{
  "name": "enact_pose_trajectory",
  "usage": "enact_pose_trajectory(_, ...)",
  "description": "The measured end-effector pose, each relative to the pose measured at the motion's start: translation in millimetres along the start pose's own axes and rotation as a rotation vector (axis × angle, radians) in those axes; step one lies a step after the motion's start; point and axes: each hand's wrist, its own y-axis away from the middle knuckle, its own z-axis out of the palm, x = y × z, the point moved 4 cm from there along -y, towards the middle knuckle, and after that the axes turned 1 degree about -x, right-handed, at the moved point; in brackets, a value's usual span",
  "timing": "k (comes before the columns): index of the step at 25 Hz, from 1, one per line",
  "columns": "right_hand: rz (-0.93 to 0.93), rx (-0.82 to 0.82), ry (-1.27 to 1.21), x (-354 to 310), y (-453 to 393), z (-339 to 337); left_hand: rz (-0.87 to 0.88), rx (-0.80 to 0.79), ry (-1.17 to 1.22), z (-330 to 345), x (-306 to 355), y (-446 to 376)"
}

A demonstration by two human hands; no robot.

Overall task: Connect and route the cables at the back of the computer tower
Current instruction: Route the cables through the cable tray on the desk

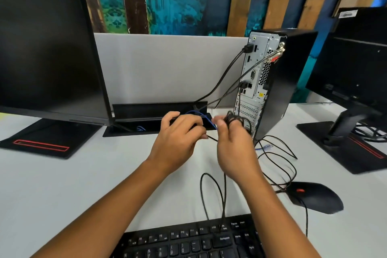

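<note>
While the monitor [48,48] at the far left stands clear of the work, the risks gather from the cable tray [159,111] rightward. The left hand [176,142] has its fingers [184,123] curled shut over a dark object at the tray's edge, with a thin black lead pinched beneath; what that object is I cannot tell. A blue cable [201,115] arcs between the hands, and a tug could drag its loose end off the counter [83,184]. The right hand [234,146] grips a coiled bundle of black cable [236,121], fingers closed around it, just beside the rear panel of the computer tower [272,81], which stands upright on the counter. Pulling that bundle tight may, I judge, yank the plugs already seated in the tower, or tip it. Slack loops run on to the mouse [314,197] and keyboard [188,241], and could snag and drag either.
</note>
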Motion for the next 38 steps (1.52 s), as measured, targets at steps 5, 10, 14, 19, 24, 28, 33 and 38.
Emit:
enact_pose_trajectory(5, 0.303, -0.264, -0.117, 29, 4, 39, 0.034, -0.079, 0.028, 10, -17, 16)
enact_pose_trajectory(10, 0.502, -0.633, -0.934, 34, -16, 86, -1.018, -0.306, 0.907, 8, -24, 27)
enact_pose_trajectory(14, 0.499, -0.818, -0.947, 15, -50, 123, -1.308, -0.446, 1.026, 27, -61, 28)
enact_pose_trajectory(19, 0.443, -0.725, -0.525, 11, -112, 150, -1.219, -0.39, 0.952, 54, -117, 28)
enact_pose_trajectory(24, -0.195, -0.561, 0.285, 29, -167, 155, -0.97, -0.458, 0.666, 86, -154, 28)
enact_pose_trajectory(28, -0.229, -0.449, 0.429, 68, -193, 150, -0.926, -0.554, 0.449, 121, -148, 30)
enact_pose_trajectory(33, -0.493, -0.357, 0.629, 72, -208, 142, -0.794, -0.618, 0.179, 154, -144, 20)
enact_pose_trajectory(38, -0.474, -0.673, 0.915, 85, -214, 152, -0.718, -0.947, 0.249, 181, -147, 37)
